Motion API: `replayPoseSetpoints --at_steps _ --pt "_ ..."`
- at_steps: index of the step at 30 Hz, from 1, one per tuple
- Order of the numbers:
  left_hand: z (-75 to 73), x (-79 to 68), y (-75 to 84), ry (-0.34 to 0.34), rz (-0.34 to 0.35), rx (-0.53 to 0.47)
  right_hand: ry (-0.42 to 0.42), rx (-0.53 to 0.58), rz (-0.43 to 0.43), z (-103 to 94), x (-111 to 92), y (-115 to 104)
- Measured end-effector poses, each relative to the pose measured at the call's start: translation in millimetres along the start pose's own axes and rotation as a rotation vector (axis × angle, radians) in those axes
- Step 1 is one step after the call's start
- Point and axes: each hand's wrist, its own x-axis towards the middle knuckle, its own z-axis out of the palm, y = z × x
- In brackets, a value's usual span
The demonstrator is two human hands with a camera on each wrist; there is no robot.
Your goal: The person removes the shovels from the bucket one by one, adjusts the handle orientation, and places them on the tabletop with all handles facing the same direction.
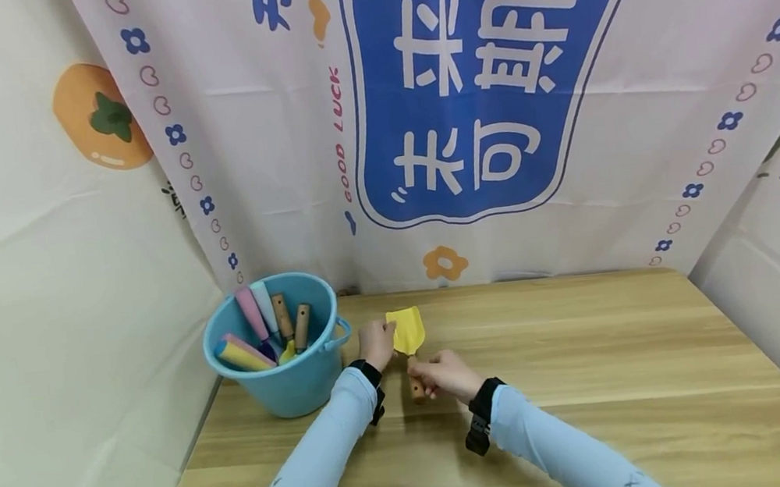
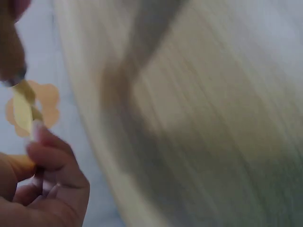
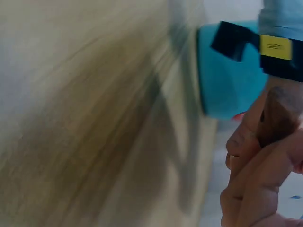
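A small toy shovel (image 1: pixel 408 331) with a yellow blade and a wooden handle (image 1: pixel 417 390) is held over the table between both hands. My left hand (image 1: pixel 376 343) pinches the left edge of the blade; the left wrist view shows the thumb and fingers (image 2: pixel 52 151) closed on that yellow edge. With curled fingers, my right hand (image 1: pixel 451 376) grips the wooden handle, whose end (image 3: pixel 277 118) sticks out of the hand in the right wrist view. Close by the left forearm stands a blue bucket (image 1: pixel 290 390).
Inside the bucket, several tools stand with pink, light blue and wooden handles (image 1: pixel 302 326), beside a yellow and pink piece (image 1: pixel 242 355). The wood-grain table (image 1: pixel 587 381) reaches back to a printed cloth (image 1: pixel 298 166). A white side cloth (image 1: pixel 52 323) hangs at the left.
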Motion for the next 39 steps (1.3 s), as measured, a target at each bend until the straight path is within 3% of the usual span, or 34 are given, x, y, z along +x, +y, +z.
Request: replayPoseSetpoints --at_steps 2,6,14,27,33,39 --pt "3.8 3.3 -3.9 -0.019 -0.053 -0.009 0.027 -0.043 -0.001 2.0 7 7" --pt "10.1 6.0 -10.4 -0.040 -0.075 0.019 0.083 -0.106 0.008 4.5 14 17" --pt "18.1 8.8 -20.1 -0.017 -0.120 0.067 0.165 -0.093 0.028 8.7 19 26" --pt "23.5 15.1 -25.7 -0.008 -0.155 -0.007 0.139 -0.032 0.097 8.3 21 28" --pt "19.4 11.8 -24.8 -0.009 -0.115 0.027 0.103 -0.041 0.090 6.1 19 26" --pt "9.8 0.4 -6.4 -0.027 -0.005 0.244 0.062 -0.146 0.075 -11.4 17 25"
